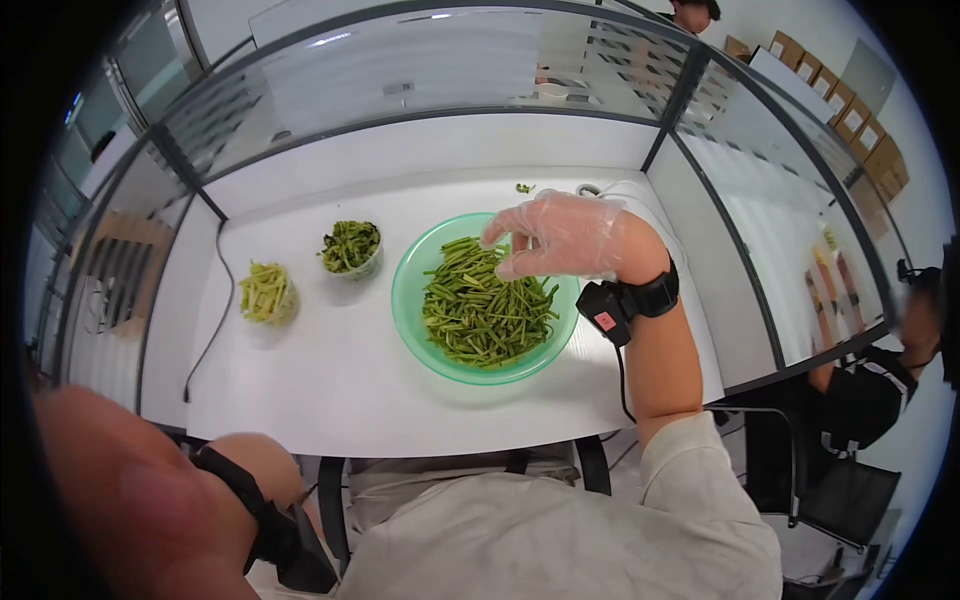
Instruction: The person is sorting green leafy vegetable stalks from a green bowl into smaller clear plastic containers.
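My right hand (565, 236), in a clear plastic glove, hovers over the right back part of a green bowl (405, 335). Its thumb and fingers are apart, with nothing seen between them. Cut green stalks (485, 310) fill the bowl's middle. Close to the camera at the lower left, my left hand (140, 490) is large and blurred, its fingers not to be made out. Left of the bowl stand a clear cup of dark chopped greens (350, 247) and a clear cup of pale green pieces (266, 293).
Low white walls with glass panels surround the white desk (330, 400). A black cable (222, 335) runs along its left side. A small green scrap (524, 187) lies at the back. Another person (870, 390) sits beyond the right partition; cardboard boxes (850, 120) stand behind.
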The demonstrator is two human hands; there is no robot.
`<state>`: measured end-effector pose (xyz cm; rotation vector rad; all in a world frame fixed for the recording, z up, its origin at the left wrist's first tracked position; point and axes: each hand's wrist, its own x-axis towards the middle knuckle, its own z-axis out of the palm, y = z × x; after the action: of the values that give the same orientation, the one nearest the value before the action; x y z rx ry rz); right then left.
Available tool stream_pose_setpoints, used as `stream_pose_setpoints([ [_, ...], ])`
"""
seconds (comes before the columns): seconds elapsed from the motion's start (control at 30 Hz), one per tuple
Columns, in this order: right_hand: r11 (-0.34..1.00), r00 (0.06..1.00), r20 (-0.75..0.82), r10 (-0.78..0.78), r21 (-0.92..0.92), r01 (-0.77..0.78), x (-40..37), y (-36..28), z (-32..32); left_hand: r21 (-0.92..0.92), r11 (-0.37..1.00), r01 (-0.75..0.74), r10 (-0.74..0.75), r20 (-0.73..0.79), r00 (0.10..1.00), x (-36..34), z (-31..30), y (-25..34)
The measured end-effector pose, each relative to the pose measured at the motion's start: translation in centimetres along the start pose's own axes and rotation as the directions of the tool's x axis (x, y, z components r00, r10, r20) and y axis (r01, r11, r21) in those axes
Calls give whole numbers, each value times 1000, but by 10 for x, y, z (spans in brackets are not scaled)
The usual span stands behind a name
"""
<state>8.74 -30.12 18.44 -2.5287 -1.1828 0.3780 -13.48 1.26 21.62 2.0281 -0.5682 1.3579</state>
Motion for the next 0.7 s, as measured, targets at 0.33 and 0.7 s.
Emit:
stream_pose_setpoints([
  [0.33,997,997,36,69,33,-70,31,10,3,257,966,-27,-39,245,969,13,-8,-71],
  [0.7,977,979,-35,201,82,-198,-6,4,14,286,950,-124,-68,578,813,39,13,-119],
])
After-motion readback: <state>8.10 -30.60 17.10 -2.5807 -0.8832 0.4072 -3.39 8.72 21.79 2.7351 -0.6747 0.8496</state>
